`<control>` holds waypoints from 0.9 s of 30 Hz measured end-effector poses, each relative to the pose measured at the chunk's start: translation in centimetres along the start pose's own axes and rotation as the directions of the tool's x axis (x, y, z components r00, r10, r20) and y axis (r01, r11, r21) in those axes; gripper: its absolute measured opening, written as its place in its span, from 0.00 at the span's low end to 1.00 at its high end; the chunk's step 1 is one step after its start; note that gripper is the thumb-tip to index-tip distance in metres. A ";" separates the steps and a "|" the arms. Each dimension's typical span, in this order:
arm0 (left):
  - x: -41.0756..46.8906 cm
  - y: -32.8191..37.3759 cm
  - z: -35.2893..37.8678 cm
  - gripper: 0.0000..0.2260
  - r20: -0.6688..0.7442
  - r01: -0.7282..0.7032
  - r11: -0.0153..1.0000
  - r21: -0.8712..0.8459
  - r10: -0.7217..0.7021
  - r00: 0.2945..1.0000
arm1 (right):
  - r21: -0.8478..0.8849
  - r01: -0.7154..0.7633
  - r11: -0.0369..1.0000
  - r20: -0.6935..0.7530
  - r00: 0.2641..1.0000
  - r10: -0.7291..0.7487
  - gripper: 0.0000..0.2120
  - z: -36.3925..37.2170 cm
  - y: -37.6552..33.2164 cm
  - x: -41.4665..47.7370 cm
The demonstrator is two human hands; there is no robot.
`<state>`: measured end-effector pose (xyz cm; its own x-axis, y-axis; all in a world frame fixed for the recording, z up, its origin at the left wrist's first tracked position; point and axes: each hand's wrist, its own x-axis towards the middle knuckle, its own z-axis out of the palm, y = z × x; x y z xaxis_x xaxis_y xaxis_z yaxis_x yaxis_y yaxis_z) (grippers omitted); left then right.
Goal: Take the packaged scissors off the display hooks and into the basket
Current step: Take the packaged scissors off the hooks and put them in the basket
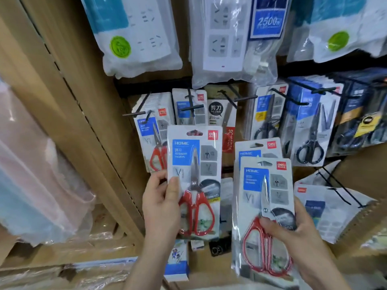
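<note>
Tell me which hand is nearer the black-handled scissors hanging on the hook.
Right. The right hand sits below the black-handled scissors, holding packs of red scissors; the left hand is farther left.

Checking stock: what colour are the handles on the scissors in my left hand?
Red handles, clearest in the head view.

Scissors packs (193,181) — glossy clear plastic over printed card; red plastic handles, bright metal blades; hooks (191,107) — black metal.

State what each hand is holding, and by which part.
Left hand: one red-handled scissors pack, gripped at its lower left edge. Right hand: at least two stacked packs, pinched low, thumb over the red handles.
</note>
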<state>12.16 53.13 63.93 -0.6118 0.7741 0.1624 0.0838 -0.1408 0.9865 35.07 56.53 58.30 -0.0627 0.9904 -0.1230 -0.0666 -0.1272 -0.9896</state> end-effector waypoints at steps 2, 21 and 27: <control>1.4 0.3 0.6 0.05 0.000 -0.010 1.000 0.011 0.010 1.000 | 0.017 0.007 1.000 -0.008 1.000 -0.007 0.29 0.5 -0.5 0.1; 10.7 0.1 4.0 0.29 0.241 -0.290 0.673 0.680 0.168 0.956 | 0.042 0.075 0.996 0.065 0.995 -0.077 0.29 3.4 -1.4 0.2; 14.2 0.6 6.6 0.34 0.337 -0.337 0.584 0.739 0.113 0.935 | 0.011 0.111 0.994 0.067 0.991 -0.112 0.32 3.3 -1.7 0.3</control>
<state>8.72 68.09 66.95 -0.2976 0.9156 0.2704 0.8362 0.1133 0.5367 31.85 56.88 60.23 -0.1218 0.9925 -0.0066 -0.0838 -0.0169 -0.9963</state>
